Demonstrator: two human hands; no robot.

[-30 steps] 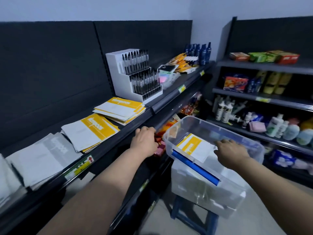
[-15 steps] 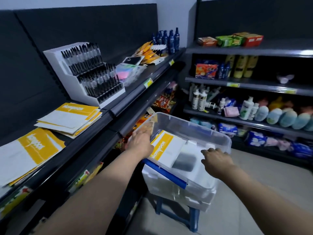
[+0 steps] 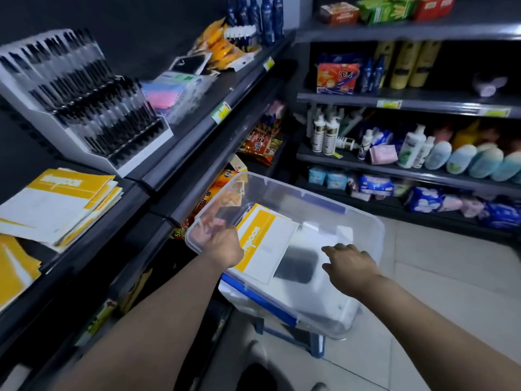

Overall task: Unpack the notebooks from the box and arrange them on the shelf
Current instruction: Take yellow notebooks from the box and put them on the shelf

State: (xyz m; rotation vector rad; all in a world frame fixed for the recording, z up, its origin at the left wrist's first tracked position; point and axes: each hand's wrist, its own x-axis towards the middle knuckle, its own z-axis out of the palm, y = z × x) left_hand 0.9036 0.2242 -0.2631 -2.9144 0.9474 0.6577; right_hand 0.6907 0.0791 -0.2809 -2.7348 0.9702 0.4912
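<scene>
A clear plastic box (image 3: 363, 218) stands on a blue stool in front of me. Inside it lies a white and yellow notebook (image 3: 265, 244), tilted against the left side. My left hand (image 3: 222, 246) reaches over the box's near left rim, its fingers blurred behind the clear wall beside the notebook's left edge. My right hand (image 3: 349, 263) hovers over the right half of the box with straight fingers and holds nothing. A stack of matching notebooks (image 3: 56, 204) lies on the dark shelf (image 3: 93, 246) at the left, and another yellow notebook (image 3: 14, 272) shows at the far left edge.
A white pen display (image 3: 84, 103) stands on the shelf past the notebook stack, followed by coloured pads (image 3: 174, 94). Snack packets (image 3: 259, 142) fill the shelf below. Bottles and packets line the shelves (image 3: 394, 170) at the right. The blue stool (image 3: 293, 340) stands on a tiled floor.
My left hand left the shelf edge and went over the box's rim to the notebook. My right hand stays over the box. The view has swung right and down toward the box.
</scene>
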